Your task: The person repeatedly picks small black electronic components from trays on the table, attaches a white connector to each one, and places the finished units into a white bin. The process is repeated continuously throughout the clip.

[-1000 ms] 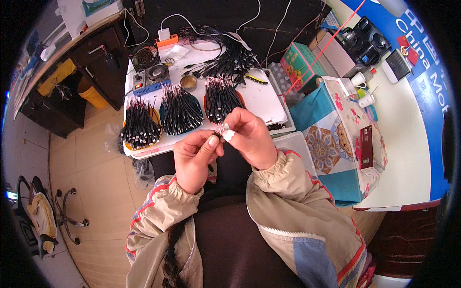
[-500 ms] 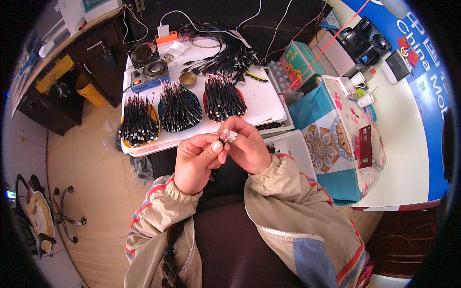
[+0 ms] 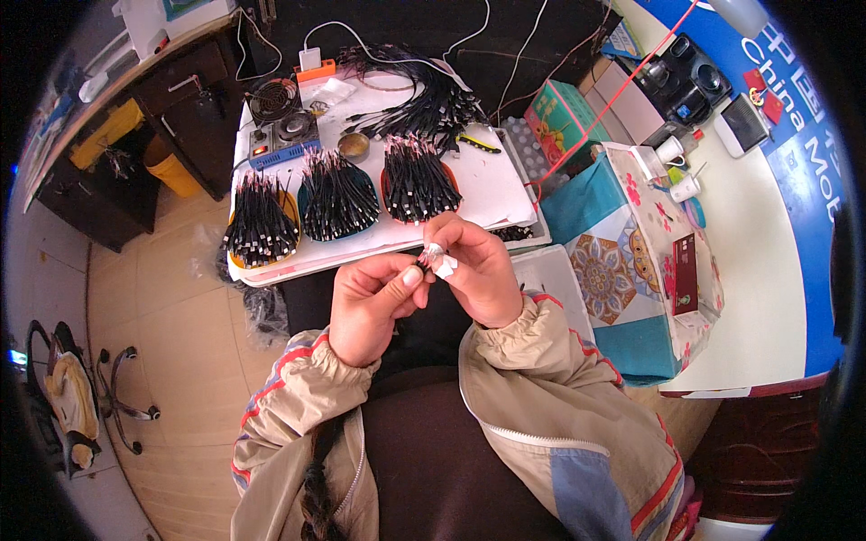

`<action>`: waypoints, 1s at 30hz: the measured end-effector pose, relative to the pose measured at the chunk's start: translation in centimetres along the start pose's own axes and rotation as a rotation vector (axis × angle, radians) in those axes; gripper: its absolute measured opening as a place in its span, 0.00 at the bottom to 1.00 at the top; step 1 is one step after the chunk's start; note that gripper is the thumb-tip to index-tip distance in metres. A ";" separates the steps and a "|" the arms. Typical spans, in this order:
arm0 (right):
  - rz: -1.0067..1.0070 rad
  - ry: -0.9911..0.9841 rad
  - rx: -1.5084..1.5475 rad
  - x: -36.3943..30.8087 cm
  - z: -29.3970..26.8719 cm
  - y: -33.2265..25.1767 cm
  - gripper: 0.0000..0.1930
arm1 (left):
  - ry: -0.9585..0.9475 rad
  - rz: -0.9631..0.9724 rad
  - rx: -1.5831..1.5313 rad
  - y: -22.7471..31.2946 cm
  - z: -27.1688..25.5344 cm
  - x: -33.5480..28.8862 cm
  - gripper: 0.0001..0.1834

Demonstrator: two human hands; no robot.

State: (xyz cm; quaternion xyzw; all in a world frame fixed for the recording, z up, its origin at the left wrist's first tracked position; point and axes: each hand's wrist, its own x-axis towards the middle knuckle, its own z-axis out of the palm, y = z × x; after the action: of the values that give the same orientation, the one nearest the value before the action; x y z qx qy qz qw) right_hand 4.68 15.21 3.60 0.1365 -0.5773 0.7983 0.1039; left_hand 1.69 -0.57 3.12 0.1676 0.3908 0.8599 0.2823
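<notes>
In front of my body, above the near edge of the white table (image 3: 492,194), both hands meet fingertip to fingertip. My left hand (image 3: 368,302) pinches a short black cable end (image 3: 423,262) with thin reddish wires, its thumb on top. Closed in a pinch too, my right hand (image 3: 483,279) grips a small crumpled white piece (image 3: 446,266) right beside the wire tips. Whether it is paper or plastic, I cannot tell. Just beyond the hands stand three bundles of black cables: a left bundle (image 3: 262,225), a middle bundle (image 3: 336,198) and a right bundle (image 3: 419,185), each in a coloured holder.
Behind the bundles are a blue device with knobs (image 3: 284,149), a small round metal tin (image 3: 354,147), yellow-black pliers (image 3: 480,144) and a loose pile of black cables (image 3: 419,99). A cloth-covered box (image 3: 622,261) stands at the right. An office chair base (image 3: 126,397) is at the left.
My right hand has shifted slightly right, away from the left, and more of the white piece shows between its fingers. The left hand keeps its pinch on the cable.
</notes>
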 end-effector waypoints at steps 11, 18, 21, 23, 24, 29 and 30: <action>0.356 0.070 0.529 -3.2 0.3 0.3 0.06 | -0.087 -0.054 0.017 -1.9 0.5 -1.9 0.07; 0.407 -0.036 0.445 -3.6 -0.6 -1.0 0.05 | -0.110 -0.089 0.087 -2.1 1.3 -2.2 0.08; 0.449 -0.063 0.369 -3.5 -1.3 -1.2 0.05 | -0.137 -0.110 0.159 -1.7 1.1 -2.4 0.09; 0.501 -0.159 0.450 -3.2 -1.8 -0.9 0.08 | -0.152 -0.116 0.225 -1.3 0.9 -2.5 0.09; 0.527 -0.188 0.497 -3.1 -1.9 -0.5 0.09 | -0.156 -0.108 0.223 -1.2 0.7 -2.4 0.09; 0.642 -0.238 0.809 -3.6 -1.2 2.4 0.19 | -0.098 -0.160 0.133 -1.0 0.1 -2.7 0.09; 0.627 -0.245 0.827 -3.6 -1.1 2.8 0.19 | -0.079 -0.136 0.165 -1.1 -0.2 -2.7 0.09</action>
State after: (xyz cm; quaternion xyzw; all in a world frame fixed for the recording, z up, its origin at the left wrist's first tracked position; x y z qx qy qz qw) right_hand 7.03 15.35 -0.43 0.0792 -0.2355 0.9302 -0.2702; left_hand 4.10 -1.80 1.99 0.1968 0.4594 0.7964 0.3405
